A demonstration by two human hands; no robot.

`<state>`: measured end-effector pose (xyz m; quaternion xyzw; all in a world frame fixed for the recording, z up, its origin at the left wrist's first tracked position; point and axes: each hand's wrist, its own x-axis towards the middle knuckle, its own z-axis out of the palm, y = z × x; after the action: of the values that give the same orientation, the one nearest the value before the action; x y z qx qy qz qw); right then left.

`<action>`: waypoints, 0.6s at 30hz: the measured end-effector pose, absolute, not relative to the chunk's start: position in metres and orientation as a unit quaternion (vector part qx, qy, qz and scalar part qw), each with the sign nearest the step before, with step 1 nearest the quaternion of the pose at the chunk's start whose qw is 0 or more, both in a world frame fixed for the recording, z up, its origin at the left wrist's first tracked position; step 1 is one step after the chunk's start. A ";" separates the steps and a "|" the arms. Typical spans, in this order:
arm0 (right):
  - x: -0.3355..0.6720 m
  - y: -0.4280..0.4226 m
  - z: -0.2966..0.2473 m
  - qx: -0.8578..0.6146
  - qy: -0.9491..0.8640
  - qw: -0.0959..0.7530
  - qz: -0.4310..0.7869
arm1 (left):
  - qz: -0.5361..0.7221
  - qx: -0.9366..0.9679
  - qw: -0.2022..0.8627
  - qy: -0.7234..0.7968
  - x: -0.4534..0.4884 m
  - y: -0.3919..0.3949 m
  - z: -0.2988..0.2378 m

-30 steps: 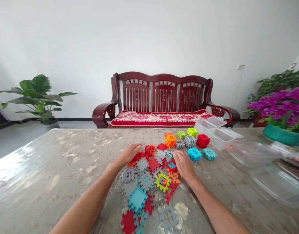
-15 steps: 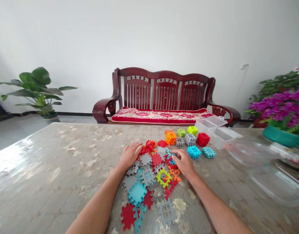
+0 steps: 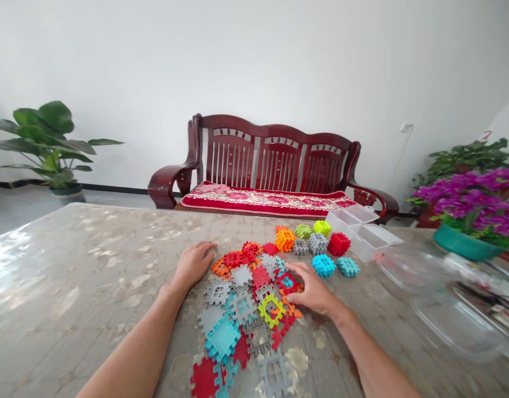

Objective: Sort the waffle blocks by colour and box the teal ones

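Flat interlocking plastic tiles with notched edges lie in a loose spread in front of me. They include a lime frame tile (image 3: 271, 310), a light blue tile (image 3: 223, 338), a grey window tile (image 3: 275, 371) and a dark red tile (image 3: 204, 378). My left hand (image 3: 195, 264) rests on the table just left of the spread, near an orange tile (image 3: 221, 268), holding nothing. At the right edge, my right hand (image 3: 313, 287) has its thumb and fingers apart around a red tile (image 3: 288, 283) with blue showing in it. Whether it touches that tile, I cannot tell.
Sorted stacks of tiles stand behind on the right, among them an orange stack (image 3: 285, 240), a red stack (image 3: 339, 243) and a blue stack (image 3: 323, 266). Beyond are a clear divided box (image 3: 368, 240), clear lids (image 3: 462, 326) and a teal flower pot (image 3: 466, 243).
My left hand has moved left off the tiles, uncovering orange, red and grey ones. My right hand has opened wider at the right edge. The whole view has shifted slightly.
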<state>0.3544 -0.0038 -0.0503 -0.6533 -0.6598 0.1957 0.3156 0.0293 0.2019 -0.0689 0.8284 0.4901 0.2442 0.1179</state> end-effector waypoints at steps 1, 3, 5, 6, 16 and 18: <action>0.352 -0.004 -0.051 -0.657 -0.662 0.311 0.182 | 0.237 0.836 0.107 0.484 0.030 0.202 -0.069; 0.348 -0.004 -0.051 -0.662 -0.662 0.311 0.165 | 0.227 0.839 0.096 0.486 0.031 0.201 -0.069; 0.344 -0.004 -0.051 -0.667 -0.655 0.319 0.154 | 0.221 0.837 0.092 0.492 0.032 0.200 -0.068; 0.343 -0.005 -0.051 -0.672 -0.649 0.325 0.148 | 0.219 0.837 0.091 0.492 0.032 0.200 -0.068; 0.346 0.000 -0.048 -0.663 -0.599 0.443 0.077 | 0.208 0.843 0.077 0.490 0.030 0.202 -0.070; 0.370 0.005 -0.041 -0.679 -0.551 0.483 0.039 | 0.208 0.844 0.079 0.489 0.030 0.204 -0.071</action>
<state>0.3705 0.0054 -0.0410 -0.6792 -0.5513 0.0392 0.4829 0.0297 0.2039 -0.0714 0.8435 0.4887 0.2085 0.0786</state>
